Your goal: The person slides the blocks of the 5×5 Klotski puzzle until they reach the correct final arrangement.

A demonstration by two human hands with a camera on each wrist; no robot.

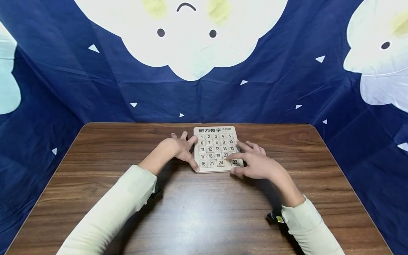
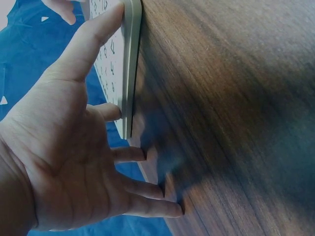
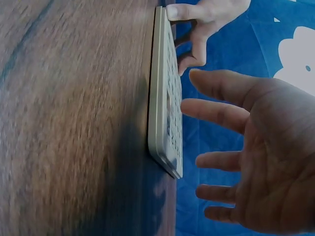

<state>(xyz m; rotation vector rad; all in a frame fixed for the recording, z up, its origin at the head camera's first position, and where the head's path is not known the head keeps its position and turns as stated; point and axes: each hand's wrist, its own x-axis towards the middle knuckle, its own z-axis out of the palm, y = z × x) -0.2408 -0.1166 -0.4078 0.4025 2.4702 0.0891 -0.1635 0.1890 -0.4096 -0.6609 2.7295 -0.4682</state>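
Observation:
A pale number slide puzzle [image 1: 216,169] lies flat on the table, its tiles in rows under a printed heading. In the bottom row, a gap shows between tile 24 [image 1: 221,163] and the dark-looking tile 23 [image 1: 235,162]. My left hand [image 1: 181,147] is spread at the puzzle's left side, thumb on the near corner and index fingertip at the edge further up. Its other fingers reach onto the table in the left wrist view. My right hand [image 1: 258,164] hovers over the lower right corner, index finger stretched above the tiles and partly covering the fourth row.
The brown wooden table [image 1: 191,212] extends around the puzzle, its far edge just behind it. A blue cloth [image 1: 105,88] with white clouds hangs behind and at both sides. Dark wrist-camera parts [image 1: 275,217] show by the right sleeve.

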